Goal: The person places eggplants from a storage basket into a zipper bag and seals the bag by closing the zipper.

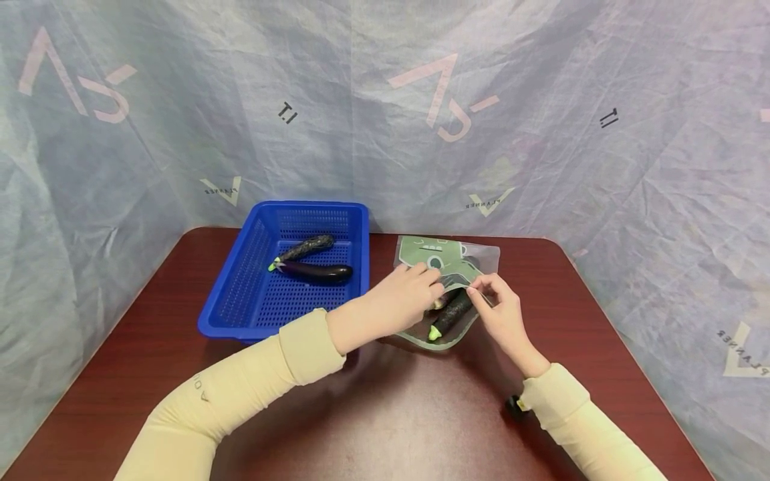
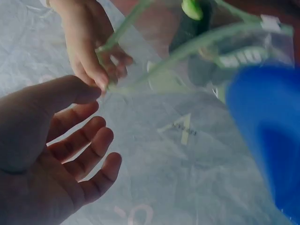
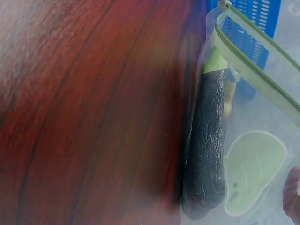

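Note:
A clear zip bag [image 1: 442, 346] with green printing lies on the table, its mouth parted. Inside is a dark, bumpy cucumber [image 3: 208, 136] with a pale green end. Beside it a tan-ended item [image 3: 229, 99] shows only in part. My right hand [image 1: 500, 317] pinches the bag's rim between thumb and finger. Over the bag's left side is my left hand [image 1: 409, 294], its fingers loosely bent; in the left wrist view nothing shows within them. A blue basket [image 1: 219, 294] to the left holds a glossy eggplant [image 1: 319, 272] and another bumpy cucumber [image 1: 309, 247].
The basket stands on a dark red wooden table [image 1: 385, 414], close to the bag's left side. A pale printed cloth [image 1: 361, 133] hangs behind the table and along both sides. A small black device [image 1: 515, 406] shows at the right wrist.

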{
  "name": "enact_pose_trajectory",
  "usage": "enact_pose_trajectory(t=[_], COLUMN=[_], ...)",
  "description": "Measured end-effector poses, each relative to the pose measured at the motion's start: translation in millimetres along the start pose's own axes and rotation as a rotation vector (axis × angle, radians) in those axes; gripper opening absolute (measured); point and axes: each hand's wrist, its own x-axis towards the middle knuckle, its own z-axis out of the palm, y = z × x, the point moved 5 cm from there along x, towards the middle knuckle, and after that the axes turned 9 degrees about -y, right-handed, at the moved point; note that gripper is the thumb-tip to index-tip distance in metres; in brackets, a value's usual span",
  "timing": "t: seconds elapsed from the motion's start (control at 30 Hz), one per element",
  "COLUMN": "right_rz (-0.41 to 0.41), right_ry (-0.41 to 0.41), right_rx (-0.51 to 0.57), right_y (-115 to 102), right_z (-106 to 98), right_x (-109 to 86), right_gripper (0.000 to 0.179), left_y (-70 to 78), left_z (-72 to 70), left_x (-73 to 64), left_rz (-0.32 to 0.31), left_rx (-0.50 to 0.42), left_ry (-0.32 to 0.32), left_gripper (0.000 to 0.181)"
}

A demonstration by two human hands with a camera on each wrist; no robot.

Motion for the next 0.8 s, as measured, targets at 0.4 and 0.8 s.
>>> enact_pose_trajectory(t=[0.4,0.8], right_rz=[-0.003,-0.006], right_ry=[0.012,0.012], right_rx=[0.004,-0.015], right_y=[1,2], right_z=[1,0], right_x=[1.1,0.3], right_gripper=[0.005,0.006], left_y=[-52.3,-108.6], left_z=[-14.5,-1.2], left_x=[-6.3,-10.6], left_rz=[0.002,-0.046], left_rx=[-0.1,-0.223], left_ry=[-0.082,-0.169], left_gripper=[0.056,0.059])
